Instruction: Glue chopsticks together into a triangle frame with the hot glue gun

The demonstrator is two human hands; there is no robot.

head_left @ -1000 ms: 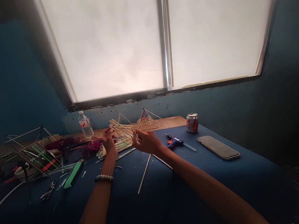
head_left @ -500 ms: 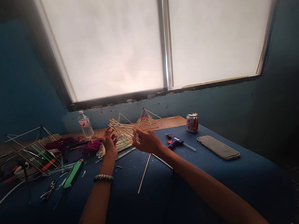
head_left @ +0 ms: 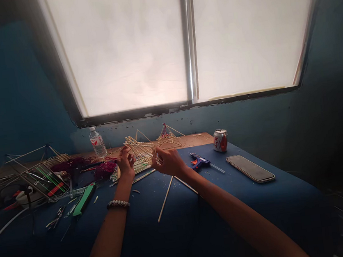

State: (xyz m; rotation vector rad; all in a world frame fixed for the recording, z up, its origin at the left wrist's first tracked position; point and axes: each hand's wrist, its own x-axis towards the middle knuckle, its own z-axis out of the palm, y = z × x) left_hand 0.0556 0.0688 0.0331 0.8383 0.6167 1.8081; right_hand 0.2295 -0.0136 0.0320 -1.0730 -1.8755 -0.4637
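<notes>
A frame of thin wooden sticks is held up above the table between my two hands. My right hand is closed round its near right end, thumb and fingers pressed on the sticks. At the frame's left end, my left hand pinches the stick tips with thumb and forefinger, the other fingers curled. Under the frame lies a flat bundle of sticks in patterned wrapping. Two loose sticks form a V on the table; the left one shows fully, while my right forearm partly covers the other.
A blue glue gun, a phone and a drink can stand or lie to the right. Leftward are a green cutter, purple yarn, a water bottle and a propped timer phone. A stick pyramid stands behind.
Almost nothing has moved. Both hands keep their hold on the stick frame, which has shifted very slightly at its left end. The timer has advanced.
</notes>
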